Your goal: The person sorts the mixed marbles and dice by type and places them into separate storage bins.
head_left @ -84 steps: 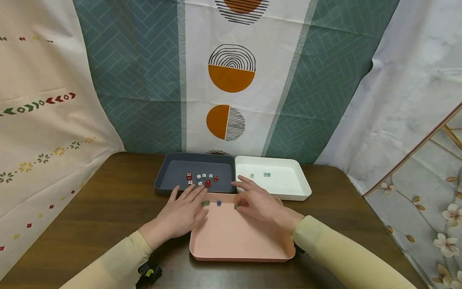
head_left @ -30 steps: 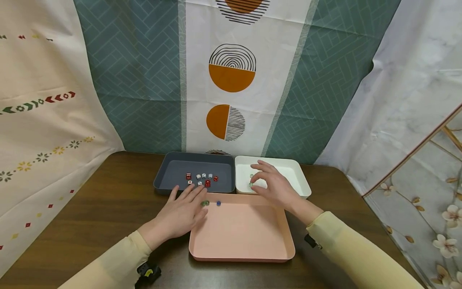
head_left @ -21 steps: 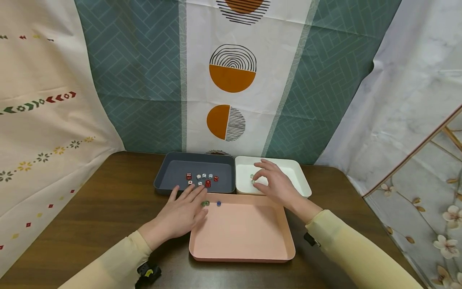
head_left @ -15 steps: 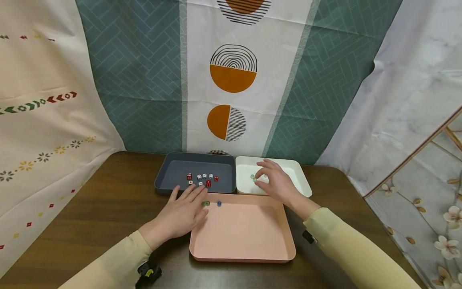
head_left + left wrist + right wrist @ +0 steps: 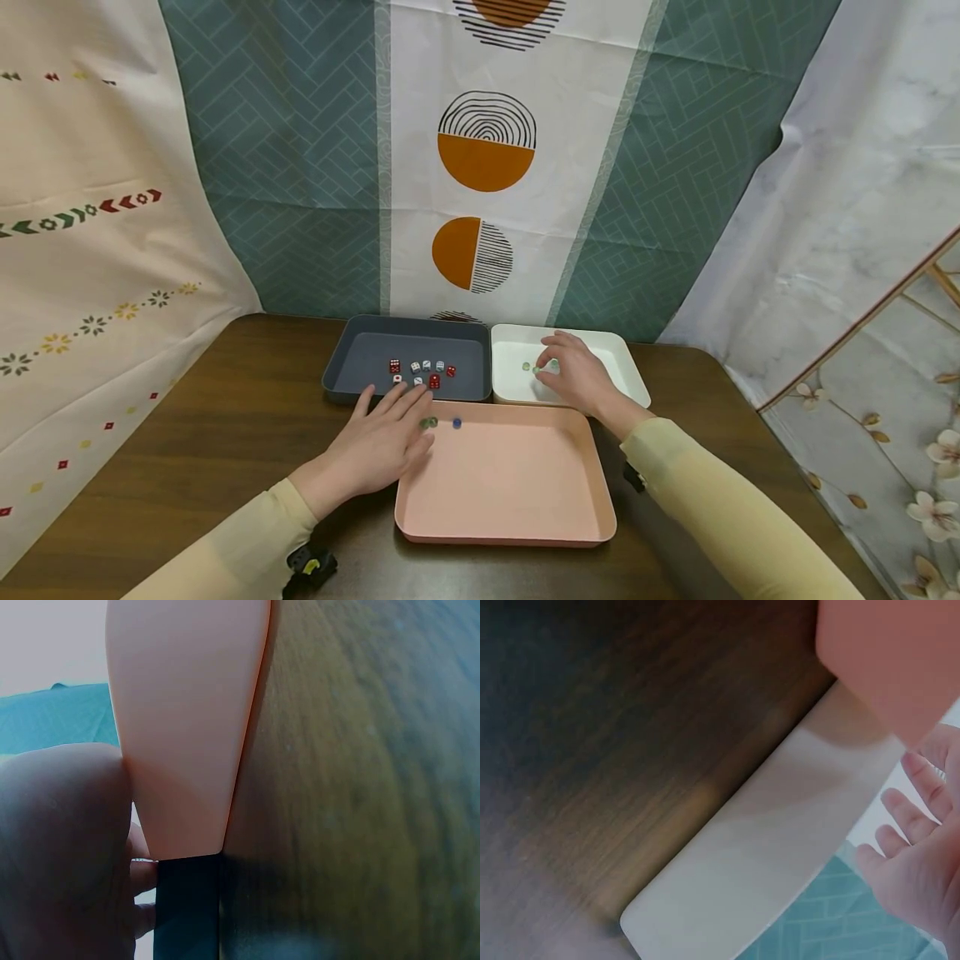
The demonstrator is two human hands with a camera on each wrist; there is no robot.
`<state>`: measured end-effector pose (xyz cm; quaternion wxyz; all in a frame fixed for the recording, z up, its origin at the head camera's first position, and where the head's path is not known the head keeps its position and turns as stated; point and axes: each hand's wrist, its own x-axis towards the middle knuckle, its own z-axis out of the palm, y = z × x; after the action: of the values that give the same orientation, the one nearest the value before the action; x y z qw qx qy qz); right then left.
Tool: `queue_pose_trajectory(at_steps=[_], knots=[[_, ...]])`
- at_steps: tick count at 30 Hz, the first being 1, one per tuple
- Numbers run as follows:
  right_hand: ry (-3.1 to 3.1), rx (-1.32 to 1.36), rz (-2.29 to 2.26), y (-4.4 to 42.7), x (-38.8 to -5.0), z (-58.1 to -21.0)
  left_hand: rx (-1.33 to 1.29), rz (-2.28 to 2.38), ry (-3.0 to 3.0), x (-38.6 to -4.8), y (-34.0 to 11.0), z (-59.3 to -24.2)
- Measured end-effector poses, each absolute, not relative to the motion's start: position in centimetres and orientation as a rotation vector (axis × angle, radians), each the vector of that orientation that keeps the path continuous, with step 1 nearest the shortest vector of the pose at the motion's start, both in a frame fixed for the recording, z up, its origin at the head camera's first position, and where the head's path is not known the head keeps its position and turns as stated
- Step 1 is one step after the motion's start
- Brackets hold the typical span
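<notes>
Over the white tray (image 5: 611,367) my right hand (image 5: 581,377) pinches a small pale-green glass marble (image 5: 536,370) between thumb and index fingertip, low over the tray floor. Other pale marbles (image 5: 526,367) lie beside it, partly hidden by the fingers. With its fingers spread, my left hand (image 5: 378,442) rests at the left rim of the pink tray (image 5: 506,492), its fingertips reaching the dark grey tray's front edge. Just right of that hand, green marbles (image 5: 429,422) and a blue marble (image 5: 457,423) lie in the pink tray.
The dark grey tray (image 5: 408,327) holds several red and white dice (image 5: 434,381). It stands at the back, side by side with the white tray, behind the pink one. All sit on a brown wooden table (image 5: 247,417), with patterned cloths hanging behind and at the sides.
My right hand has carried a green marble from the pink tray to the white one, then edged slightly farther back and right with it. My left hand has stayed in place.
</notes>
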<state>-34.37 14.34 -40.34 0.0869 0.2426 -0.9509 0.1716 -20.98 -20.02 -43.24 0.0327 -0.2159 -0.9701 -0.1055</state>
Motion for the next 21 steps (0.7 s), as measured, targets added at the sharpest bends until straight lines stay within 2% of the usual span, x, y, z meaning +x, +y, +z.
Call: queue_pose_trajectory(at_steps=[21], knots=[[-2.921,0.685,0.396,13.9,-36.8,-41.7,-0.648,-0.318,-3.0,-21.2,-19.9,-43.5]])
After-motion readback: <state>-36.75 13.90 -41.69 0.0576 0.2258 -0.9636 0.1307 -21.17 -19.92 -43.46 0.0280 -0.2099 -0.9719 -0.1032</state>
